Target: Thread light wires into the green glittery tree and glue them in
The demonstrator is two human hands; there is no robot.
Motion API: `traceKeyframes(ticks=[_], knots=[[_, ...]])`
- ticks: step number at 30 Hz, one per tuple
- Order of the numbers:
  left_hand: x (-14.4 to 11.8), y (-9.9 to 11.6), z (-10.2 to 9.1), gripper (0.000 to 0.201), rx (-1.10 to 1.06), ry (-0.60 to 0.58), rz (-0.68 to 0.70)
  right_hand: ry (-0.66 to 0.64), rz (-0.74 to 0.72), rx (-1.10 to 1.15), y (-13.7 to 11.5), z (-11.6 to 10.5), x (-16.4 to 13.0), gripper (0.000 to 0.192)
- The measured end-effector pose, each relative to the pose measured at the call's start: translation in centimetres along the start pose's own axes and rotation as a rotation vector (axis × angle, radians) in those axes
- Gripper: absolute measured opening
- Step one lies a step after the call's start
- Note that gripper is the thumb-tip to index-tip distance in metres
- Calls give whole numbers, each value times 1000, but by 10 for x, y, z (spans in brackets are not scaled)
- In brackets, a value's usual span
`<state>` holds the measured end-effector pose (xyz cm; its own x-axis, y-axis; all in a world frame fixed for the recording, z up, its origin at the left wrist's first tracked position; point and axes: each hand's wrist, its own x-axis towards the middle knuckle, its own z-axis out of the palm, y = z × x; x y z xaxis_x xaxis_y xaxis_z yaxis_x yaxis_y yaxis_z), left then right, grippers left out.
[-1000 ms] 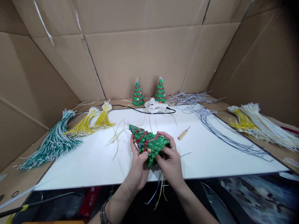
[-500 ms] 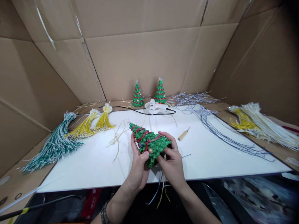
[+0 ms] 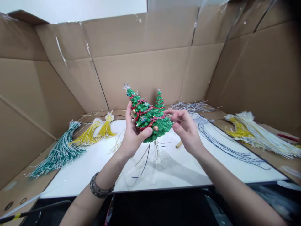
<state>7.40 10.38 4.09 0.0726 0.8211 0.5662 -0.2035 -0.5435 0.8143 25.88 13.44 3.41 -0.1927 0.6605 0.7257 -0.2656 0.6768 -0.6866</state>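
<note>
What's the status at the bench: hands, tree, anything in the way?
Left hand grips the green tree, raised above the white board. Right hand open, fingertips at its edge. Wires dangle beneath; nothing blocking.

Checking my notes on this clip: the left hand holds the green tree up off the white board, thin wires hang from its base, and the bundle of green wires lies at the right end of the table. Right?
Not quite. The head view shows the bundle of green wires at the left end of the table, not the right. The rest holds: the left hand holds the green tree above the white board, with thin wires hanging from its base.
</note>
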Motion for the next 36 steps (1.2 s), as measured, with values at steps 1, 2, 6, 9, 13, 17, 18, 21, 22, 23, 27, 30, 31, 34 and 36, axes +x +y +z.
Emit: traceKeyframes(ticks=[1,2,6,9,13,17,18,21,22,23,27,30,31,34,36], knots=[[5,-1,-1,116,33,-8,15,-46,65,24,5,-3,9,27],[10,-3,-3,117,64,-15,21,-89,128,42,11,-6,17,36],[23,-15,-7,121,108,-24,-55,-267,395,147,36,-14,33,59],[28,-25,-8,115,90,-29,-157,-337,564,316,51,-16,29,63],[37,-33,-12,91,98,-61,-301,-269,634,471,67,-15,13,58],[45,-32,-30,74,387,-120,-213,-129,605,509,74,-16,1,56],[45,-31,-38,72,535,-124,-169,-127,597,508,74,-16,-1,59],[44,-34,-71,62,1082,-79,-55,-182,579,485,71,-19,-4,74],[43,-37,-83,59,1255,-65,-55,-207,579,474,69,-19,-5,78],[41,-41,-94,55,1414,-49,-79,-231,583,464,68,-18,-6,80],[32,-60,-129,43,1694,-72,-347,-265,621,465,65,-13,-10,78],[26,-72,-141,41,1716,-97,-451,-222,643,522,67,-11,-11,76],[24,-75,-143,40,1719,-107,-477,-199,656,540,68,-12,-11,74],[21,-81,-147,35,1719,-136,-529,-98,704,595,73,-17,-10,64],[20,-82,-148,31,1718,-148,-544,-27,727,639,77,-20,-9,56]])
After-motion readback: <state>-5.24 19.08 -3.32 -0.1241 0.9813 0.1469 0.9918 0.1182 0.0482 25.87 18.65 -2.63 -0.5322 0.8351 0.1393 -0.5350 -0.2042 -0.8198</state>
